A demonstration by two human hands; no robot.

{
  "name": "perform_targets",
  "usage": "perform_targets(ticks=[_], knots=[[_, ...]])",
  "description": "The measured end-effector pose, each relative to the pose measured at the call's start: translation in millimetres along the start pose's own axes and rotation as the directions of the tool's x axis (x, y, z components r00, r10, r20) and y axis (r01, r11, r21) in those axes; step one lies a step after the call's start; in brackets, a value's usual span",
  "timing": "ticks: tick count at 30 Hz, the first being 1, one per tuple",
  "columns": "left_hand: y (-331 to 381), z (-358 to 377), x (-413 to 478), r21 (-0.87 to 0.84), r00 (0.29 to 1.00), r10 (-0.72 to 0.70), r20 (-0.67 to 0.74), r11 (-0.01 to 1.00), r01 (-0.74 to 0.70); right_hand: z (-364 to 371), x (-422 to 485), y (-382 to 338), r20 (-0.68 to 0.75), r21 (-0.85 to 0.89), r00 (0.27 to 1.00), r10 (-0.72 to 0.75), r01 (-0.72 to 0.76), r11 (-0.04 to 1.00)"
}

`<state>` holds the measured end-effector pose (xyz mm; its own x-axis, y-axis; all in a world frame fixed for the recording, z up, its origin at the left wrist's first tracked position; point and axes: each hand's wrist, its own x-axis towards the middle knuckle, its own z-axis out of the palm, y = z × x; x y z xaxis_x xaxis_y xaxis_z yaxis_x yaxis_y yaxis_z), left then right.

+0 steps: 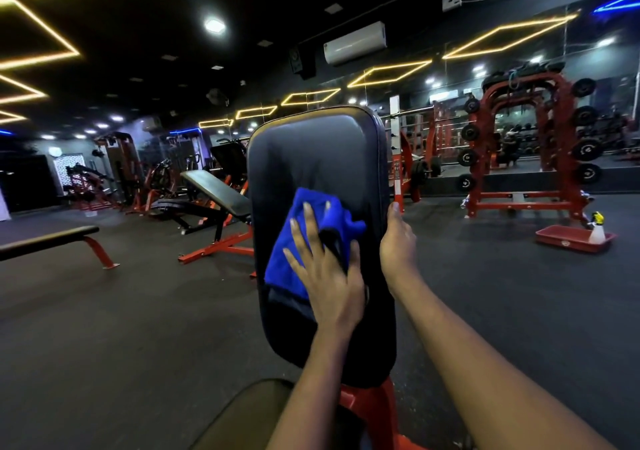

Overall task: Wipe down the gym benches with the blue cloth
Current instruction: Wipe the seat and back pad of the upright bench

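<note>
Upright black gym bench backrest (322, 159) at frame centre, blue cloth (280, 273) flat against its lower middle, left hand (329, 276) pressing the cloth, fingers (314, 226) straight and spread, right hand (398, 245) gripping the backrest's right edge, red tray (561, 242) with spray bottle (597, 231) on floor at right.

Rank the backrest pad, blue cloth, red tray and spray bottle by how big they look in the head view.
1. backrest pad
2. blue cloth
3. red tray
4. spray bottle
The tray and bottle sit far off, so true sizes are unsure.
</note>
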<state>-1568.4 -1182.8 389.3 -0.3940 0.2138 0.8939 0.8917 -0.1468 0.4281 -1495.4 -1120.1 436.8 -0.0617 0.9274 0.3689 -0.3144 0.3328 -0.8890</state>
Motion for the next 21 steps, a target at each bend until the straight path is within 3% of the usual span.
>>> perform_targets(ticks=[5,9,13,16,21], knots=[[18,5,34,-0.017,0.989,-0.147,-0.008,0.989,0.147,-6,7,1,0.185,-0.036,0.981,0.056,-0.050,0.998],[37,7,64,0.026,0.997,-0.066,-0.045,0.997,0.068,-20,15,1,0.340,0.011,0.929,0.149,-0.163,0.987],[31,8,3,0.059,0.998,0.055,-0.017,0.997,-0.054,-30,21,12,0.459,0.144,0.864,0.209,-0.304,0.942],[29,12,-9,0.099,0.998,0.060,0.033,0.993,-0.063,-35,22,15,0.487,0.182,0.836,0.253,-0.380,0.907],[53,18,69,0.225,0.995,0.080,0.066,0.970,-0.093,-37,25,18,0.503,0.201,0.828,0.247,-0.390,0.899]])
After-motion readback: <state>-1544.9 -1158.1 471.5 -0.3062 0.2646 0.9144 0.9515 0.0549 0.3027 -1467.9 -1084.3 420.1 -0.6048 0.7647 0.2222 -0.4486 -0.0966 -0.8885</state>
